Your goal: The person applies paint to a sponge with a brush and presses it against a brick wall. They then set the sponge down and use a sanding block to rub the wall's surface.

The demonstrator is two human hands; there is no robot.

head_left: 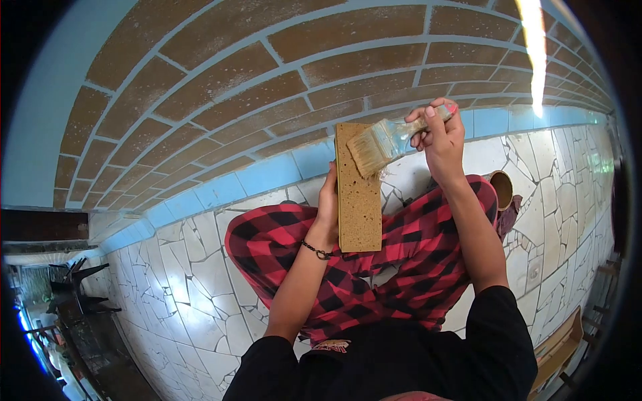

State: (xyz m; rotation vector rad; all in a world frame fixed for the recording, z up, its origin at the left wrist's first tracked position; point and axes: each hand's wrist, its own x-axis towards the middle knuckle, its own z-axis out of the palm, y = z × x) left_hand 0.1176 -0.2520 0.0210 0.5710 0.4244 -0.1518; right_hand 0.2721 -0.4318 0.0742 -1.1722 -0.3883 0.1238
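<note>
A long speckled tan block (pixel 360 207) stands lengthwise over my crossed legs, its far end toward the wall. My left hand (pixel 328 200) is closed around its left edge, with most of the fingers hidden behind it. A wide paintbrush (pixel 396 136) with a worn, paint-stained metal band and a pinkish handle end is in my right hand (pixel 439 130), fingers wrapped round the handle. The tan bristles lie across the upper part of the block and seem to touch its face.
A round container (pixel 500 184) with a brown inside stands right of my knee, beside a dark reddish cloth (pixel 510 217). Ahead rises a brick-patterned wall (pixel 354 77) with a light blue tile strip (pixel 267 175) at its foot. Dark furniture (pixel 80 287) stands far left on the floor (pixel 187 287).
</note>
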